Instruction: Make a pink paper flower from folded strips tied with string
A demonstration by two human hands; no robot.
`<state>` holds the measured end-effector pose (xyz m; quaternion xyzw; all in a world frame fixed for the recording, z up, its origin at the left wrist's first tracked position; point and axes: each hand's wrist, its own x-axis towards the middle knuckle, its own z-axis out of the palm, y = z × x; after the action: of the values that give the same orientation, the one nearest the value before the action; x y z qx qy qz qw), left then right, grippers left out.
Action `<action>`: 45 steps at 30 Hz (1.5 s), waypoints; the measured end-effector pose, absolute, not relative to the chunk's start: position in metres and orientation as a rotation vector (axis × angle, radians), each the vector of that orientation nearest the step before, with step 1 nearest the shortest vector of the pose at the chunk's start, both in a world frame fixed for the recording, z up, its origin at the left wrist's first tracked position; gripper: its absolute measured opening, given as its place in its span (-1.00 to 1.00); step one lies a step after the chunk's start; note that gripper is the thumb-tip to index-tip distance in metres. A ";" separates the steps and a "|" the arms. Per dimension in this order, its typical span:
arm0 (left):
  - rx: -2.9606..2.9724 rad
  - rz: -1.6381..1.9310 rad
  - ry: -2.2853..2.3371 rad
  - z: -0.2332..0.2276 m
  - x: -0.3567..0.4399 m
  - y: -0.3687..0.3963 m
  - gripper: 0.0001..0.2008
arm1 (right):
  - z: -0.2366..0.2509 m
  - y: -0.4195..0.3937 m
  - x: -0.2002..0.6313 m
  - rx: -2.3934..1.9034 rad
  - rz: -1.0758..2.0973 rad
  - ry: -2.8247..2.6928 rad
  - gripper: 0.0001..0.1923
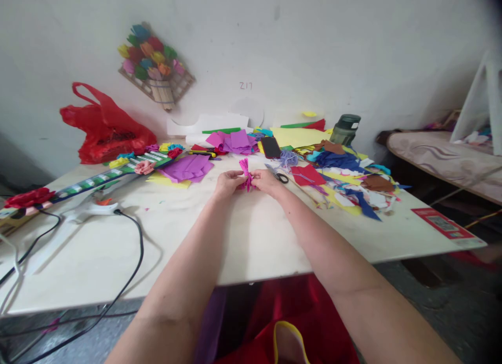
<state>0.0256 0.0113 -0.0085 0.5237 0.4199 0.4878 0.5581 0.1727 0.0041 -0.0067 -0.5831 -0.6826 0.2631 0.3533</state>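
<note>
Left hand (230, 184) and right hand (265, 180) both pinch bunched pink paper (246, 171) between fingertips, just above or on white table (251, 238), can't tell which. Scissors (281, 177) just beside right hand; purple sheets (188, 168) left.

Scissors (279, 175) and scraps (340, 160) show a craft workspace.
</note>
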 end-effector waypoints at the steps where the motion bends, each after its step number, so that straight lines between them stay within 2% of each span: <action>1: 1.236 1.143 0.987 -0.008 0.026 0.011 -0.53 | -0.006 0.004 0.172 -1.542 0.619 -1.782 -0.75; 8: 1.266 1.080 0.894 -0.007 0.028 0.008 -0.48 | 0.006 -0.008 0.170 -1.743 0.245 -1.951 -0.73; 13: 1.335 1.101 0.883 -0.009 0.028 0.010 -0.48 | 0.005 -0.008 0.170 -1.776 0.112 -1.992 -0.69; 23: 1.552 1.145 0.989 -0.014 0.030 0.016 -0.54 | 0.007 -0.010 0.168 -1.819 -0.027 -2.071 -0.69; 29: 1.307 1.139 0.847 -0.005 0.030 0.010 -0.73 | 0.010 -0.014 0.167 -1.761 -0.145 -2.162 -0.67; 35: 1.212 1.212 0.910 -0.008 0.027 0.012 -0.59 | 0.018 -0.022 0.163 -1.743 -0.222 -2.277 -0.64; 45: 1.029 1.248 0.828 -0.012 0.023 0.020 -0.75 | 0.016 -0.023 0.160 -1.662 -0.210 -2.247 -0.63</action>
<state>0.0235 0.0199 -0.0123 0.4468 0.3594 0.5416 0.6147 0.1597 -0.0228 0.0163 -0.5845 -0.7903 -0.0739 0.1684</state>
